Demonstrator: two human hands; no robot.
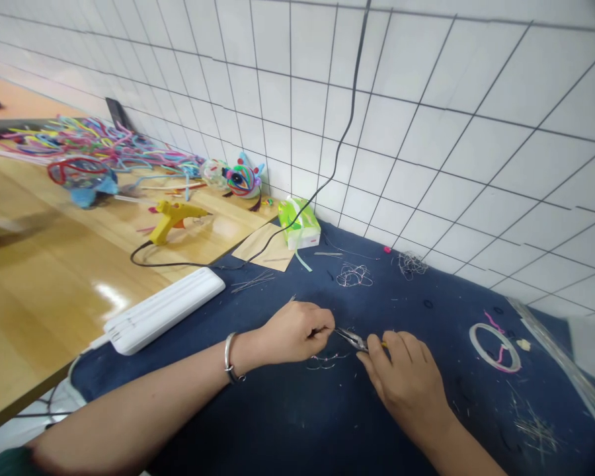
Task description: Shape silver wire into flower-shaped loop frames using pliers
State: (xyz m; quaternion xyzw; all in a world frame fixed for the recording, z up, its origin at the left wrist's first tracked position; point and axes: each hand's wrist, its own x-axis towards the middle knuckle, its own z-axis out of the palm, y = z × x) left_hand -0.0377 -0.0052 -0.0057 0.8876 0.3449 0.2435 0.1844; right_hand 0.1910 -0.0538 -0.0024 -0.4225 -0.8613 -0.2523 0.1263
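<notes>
My left hand (302, 332), with a silver bangle at the wrist, is closed in a pinch over the dark blue cloth (297, 410). Thin wire (327, 359) with small pinkish bits hangs below its fingers. My right hand (406, 377) is wrapped round needle-nose pliers (352, 338) with yellow on the handle. The plier jaws point left and reach to the left fingertips, where a fine wire end seems to meet them. How firmly the jaws grip it is too small to tell.
A white power strip (166, 311) and a yellow glue gun (173, 220) lie left, the gun's black cord crossing upward. A green tissue pack (299, 223) stands by the tiled wall. Coiled wire (354, 275), a white ring (494, 347) and loose wire clippings (538, 426) are scattered about.
</notes>
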